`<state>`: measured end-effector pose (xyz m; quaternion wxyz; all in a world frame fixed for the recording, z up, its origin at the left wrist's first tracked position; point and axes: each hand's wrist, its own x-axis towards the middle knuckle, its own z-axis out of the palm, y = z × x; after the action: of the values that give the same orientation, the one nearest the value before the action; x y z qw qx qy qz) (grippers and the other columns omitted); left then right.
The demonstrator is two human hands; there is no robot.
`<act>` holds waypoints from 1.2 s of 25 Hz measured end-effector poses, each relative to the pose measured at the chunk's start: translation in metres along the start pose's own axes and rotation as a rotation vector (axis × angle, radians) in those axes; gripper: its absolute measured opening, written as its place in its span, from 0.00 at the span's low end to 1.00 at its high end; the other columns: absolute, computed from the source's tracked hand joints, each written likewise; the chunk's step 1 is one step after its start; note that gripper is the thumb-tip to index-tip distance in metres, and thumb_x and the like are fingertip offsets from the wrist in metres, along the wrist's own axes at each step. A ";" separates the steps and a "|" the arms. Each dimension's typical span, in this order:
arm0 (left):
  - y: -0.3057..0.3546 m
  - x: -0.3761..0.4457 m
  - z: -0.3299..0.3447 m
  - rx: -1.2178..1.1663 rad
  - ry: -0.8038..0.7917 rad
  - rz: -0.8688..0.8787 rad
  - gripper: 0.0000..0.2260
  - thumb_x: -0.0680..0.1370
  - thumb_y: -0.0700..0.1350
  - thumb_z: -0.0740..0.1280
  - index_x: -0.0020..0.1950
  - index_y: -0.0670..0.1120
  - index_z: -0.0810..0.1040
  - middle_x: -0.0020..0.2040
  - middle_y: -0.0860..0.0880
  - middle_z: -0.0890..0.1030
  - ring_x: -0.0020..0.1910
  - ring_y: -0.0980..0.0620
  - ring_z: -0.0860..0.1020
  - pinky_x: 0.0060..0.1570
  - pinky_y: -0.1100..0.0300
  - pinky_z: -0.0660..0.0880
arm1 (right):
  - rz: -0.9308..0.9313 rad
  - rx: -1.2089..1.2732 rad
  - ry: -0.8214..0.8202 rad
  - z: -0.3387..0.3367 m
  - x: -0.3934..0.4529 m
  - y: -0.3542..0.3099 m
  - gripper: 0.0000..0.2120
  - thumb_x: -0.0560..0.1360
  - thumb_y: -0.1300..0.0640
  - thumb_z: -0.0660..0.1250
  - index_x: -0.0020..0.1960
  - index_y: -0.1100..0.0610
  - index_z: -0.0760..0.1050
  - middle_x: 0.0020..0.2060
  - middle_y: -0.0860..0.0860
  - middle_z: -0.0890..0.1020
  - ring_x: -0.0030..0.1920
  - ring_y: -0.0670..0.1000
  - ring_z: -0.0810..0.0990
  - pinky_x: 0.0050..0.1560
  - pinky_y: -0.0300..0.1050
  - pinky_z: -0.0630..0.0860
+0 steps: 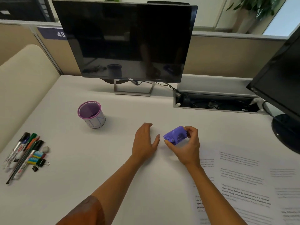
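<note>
My right hand (187,146) grips a small purple plastic device (175,135), perhaps a stapler or punch, holding it tilted just above the white desk (113,159) with fingers over its top and thumb under its near end. To its left my left hand (145,141) lies flat on the desk, fingers straight and thumb spread, a short gap from the device. A purple mesh pen cup (91,113) wrapped in white paper stands upright at the middle left; it looks nearly empty.
Several markers and pens (21,155) with binder clips (39,163) lie at the left edge. Printed sheets (243,184) cover the right front. A dark monitor (129,41) stands at the back, a second monitor (280,88) at right, and an open cable tray (215,103) between them.
</note>
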<state>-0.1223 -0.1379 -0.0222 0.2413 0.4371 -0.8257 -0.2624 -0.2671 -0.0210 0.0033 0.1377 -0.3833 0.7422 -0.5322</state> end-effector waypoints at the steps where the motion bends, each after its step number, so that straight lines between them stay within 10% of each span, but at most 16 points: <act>1: 0.005 0.006 0.006 0.028 -0.030 0.003 0.28 0.79 0.60 0.62 0.74 0.47 0.66 0.73 0.48 0.71 0.75 0.48 0.66 0.75 0.55 0.58 | 0.021 -0.005 0.042 -0.006 0.008 0.005 0.39 0.58 0.41 0.83 0.61 0.44 0.64 0.54 0.39 0.74 0.55 0.44 0.76 0.50 0.27 0.72; 7: -0.001 0.011 0.022 0.280 -0.119 0.027 0.34 0.81 0.65 0.50 0.81 0.50 0.49 0.82 0.52 0.48 0.81 0.53 0.42 0.79 0.47 0.41 | 0.127 -0.098 0.208 -0.027 0.053 0.040 0.42 0.59 0.45 0.84 0.63 0.54 0.65 0.55 0.52 0.75 0.53 0.53 0.76 0.48 0.31 0.71; 30: 0.000 0.015 0.029 0.397 -0.170 -0.042 0.35 0.79 0.69 0.44 0.82 0.52 0.47 0.82 0.53 0.47 0.81 0.52 0.42 0.78 0.44 0.40 | 0.334 -0.209 0.396 -0.034 0.141 0.090 0.52 0.61 0.42 0.82 0.74 0.57 0.59 0.64 0.55 0.74 0.62 0.54 0.73 0.58 0.50 0.80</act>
<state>-0.1479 -0.1438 -0.0417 0.0745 0.4696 -0.8693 -0.1355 -0.4203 -0.0863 -0.0347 0.0353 -0.1560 0.8586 -0.4871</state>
